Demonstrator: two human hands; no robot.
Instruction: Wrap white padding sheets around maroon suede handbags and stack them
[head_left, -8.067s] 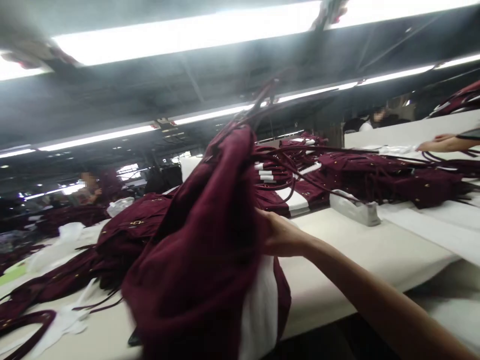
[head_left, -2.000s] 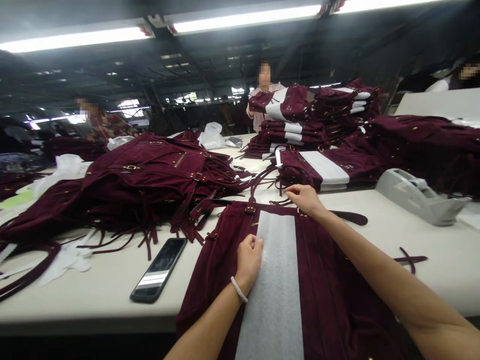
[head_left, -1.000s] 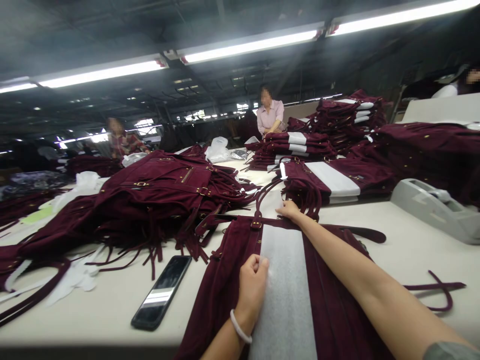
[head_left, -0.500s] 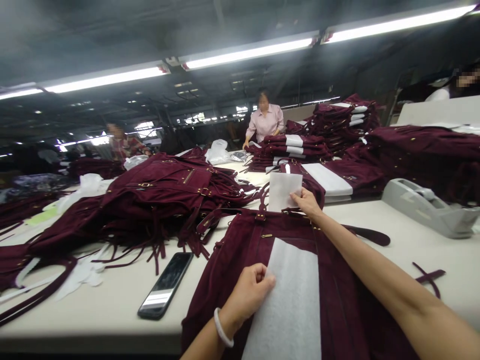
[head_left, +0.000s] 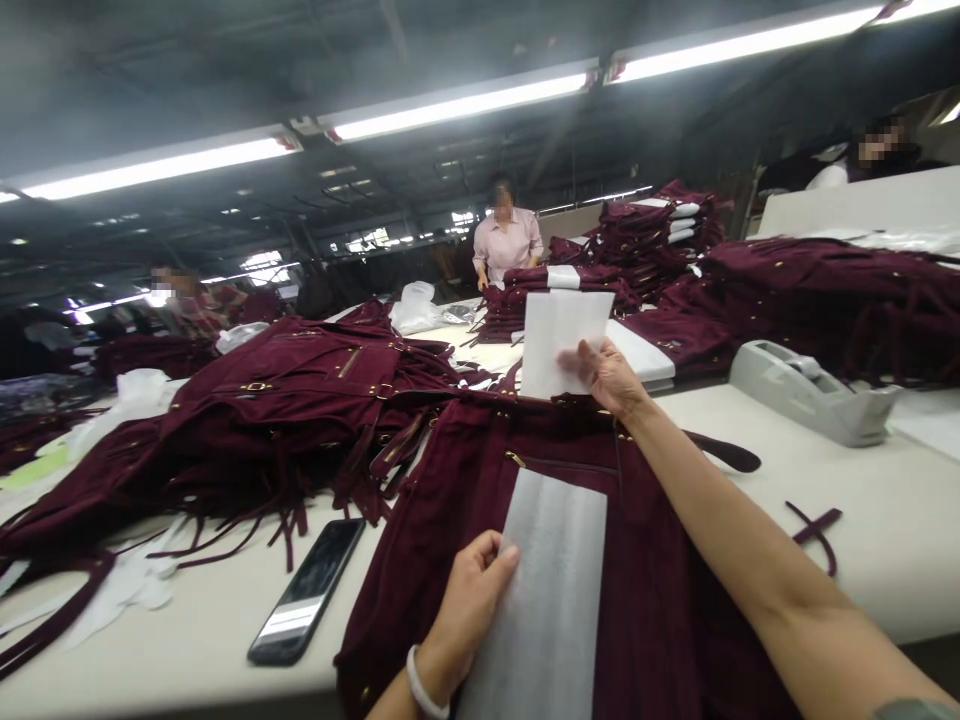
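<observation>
The left hand (head_left: pixel 472 590) pinches the left edge of the strip (head_left: pixel 551 570), which runs lengthwise down the bag (head_left: pixel 420 550). Beyond the strip's far end, the right hand (head_left: pixel 615 382) grips a raised sheet (head_left: pixel 568 325) above the bag's far edge.

Left hand (head_left: pixel 471 590) holds a strip (head_left: pixel 553 570) at the near edge of the table (head_left: pixel 202 625); right hand (head_left: pixel 613 378) (farther in) a sheet (head_left: pixel 564 322).

Maroon bag (head_left: pixel 649 570), greyish-white strip (head_left: pixel 551 600)
</observation>
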